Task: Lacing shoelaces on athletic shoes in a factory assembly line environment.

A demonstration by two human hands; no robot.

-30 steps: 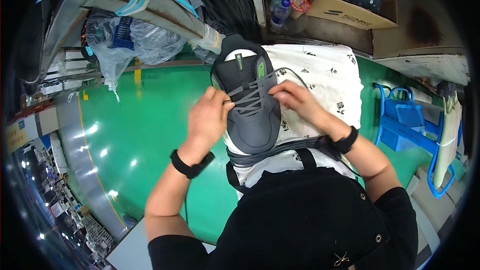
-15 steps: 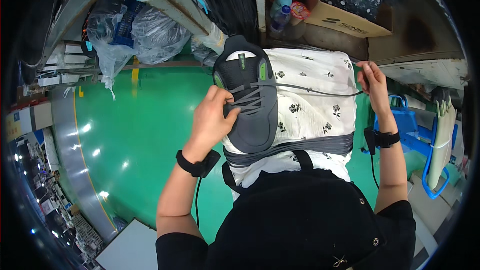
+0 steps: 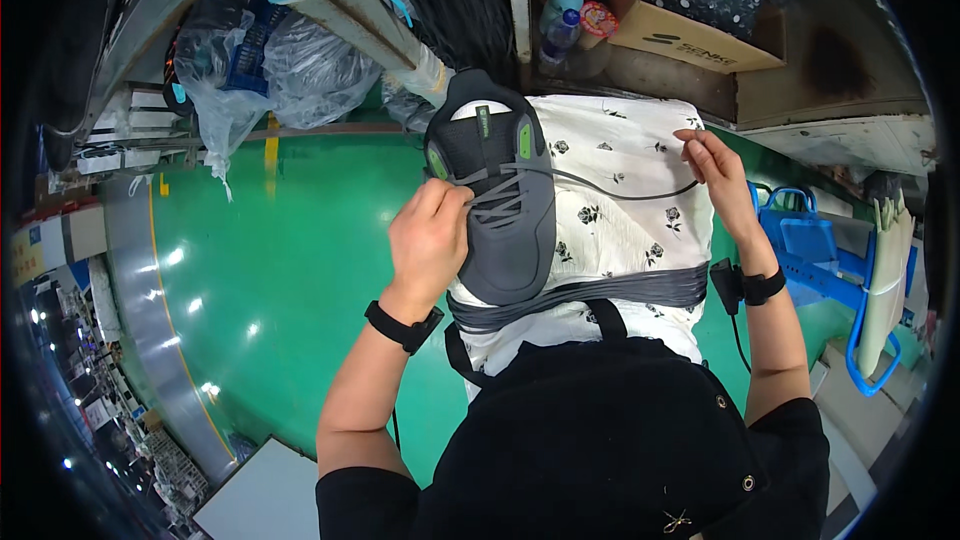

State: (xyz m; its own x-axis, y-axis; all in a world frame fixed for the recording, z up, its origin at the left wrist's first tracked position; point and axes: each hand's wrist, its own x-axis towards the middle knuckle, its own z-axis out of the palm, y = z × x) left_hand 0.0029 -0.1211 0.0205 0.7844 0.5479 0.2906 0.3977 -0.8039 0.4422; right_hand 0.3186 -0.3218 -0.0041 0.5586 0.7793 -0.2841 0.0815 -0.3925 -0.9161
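A dark grey sneaker with green side patches lies toe toward me on white cloth with black flowers. Grey shoelace zigzags across its tongue. My left hand is closed at the left edge of the lacing, gripping the sneaker there; its fingertips partly cover what they pinch. From the sneaker's right side a long loose end of shoelace sags over the cloth to my right hand, which is closed with the lace at its fingers.
Grey wrapping binds the cloth-covered support close to my body. Beyond it stand a cardboard box, a bottle and a metal frame. Clear plastic bags hang at far left; a blue plastic stool is on the right.
My right hand has moved left, toward the sneaker, and the lace has gone from nearly taut to sagging. My left fingers have shifted slightly up along the lacing edge.
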